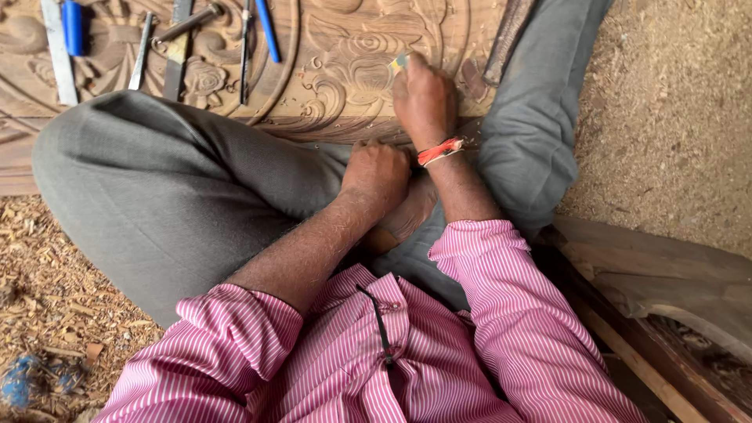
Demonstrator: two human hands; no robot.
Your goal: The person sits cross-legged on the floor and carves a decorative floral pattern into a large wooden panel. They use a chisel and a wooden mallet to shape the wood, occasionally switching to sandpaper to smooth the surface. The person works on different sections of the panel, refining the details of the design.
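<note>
Work surface: a carved wooden panel [345,55] with floral and scroll relief lies flat at the top of the view; the person sits on it cross-legged in grey trousers [172,180].
Right hand: the right hand [424,98] rests on the carving, fingers curled tight around a small tool [400,63]; only a pale tip shows above the knuckles, so its kind is hard to tell.
Right wrist: a red band [440,150] circles it.
Left hand: the left hand [377,174] sits lower, at the near edge of the panel just beside the right wrist, fingers folded under; whether it holds anything cannot be told.
Obstruction: both knees overlap the panel; the right knee hides its right end, the left thigh covers the lower left part.
Loose tools, upper left: about six lie on the panel, well apart from the hands, namely a flat steel blade with a blue handle [66,39], three slim metal chisels [142,51], one blue-handled tool [267,30], one grey handle [188,23]. All are cut off by the top edge; the count is approximate.
Ground, left: wood shavings [47,282] in a thick layer; a blue object [23,380] is half buried and unclear.
Ground, right: fine sawdust [674,110].
Lower right: one curved timber piece [666,282], partly cut off.
Clothing: pink striped shirt [376,352], sleeves rolled.
</note>
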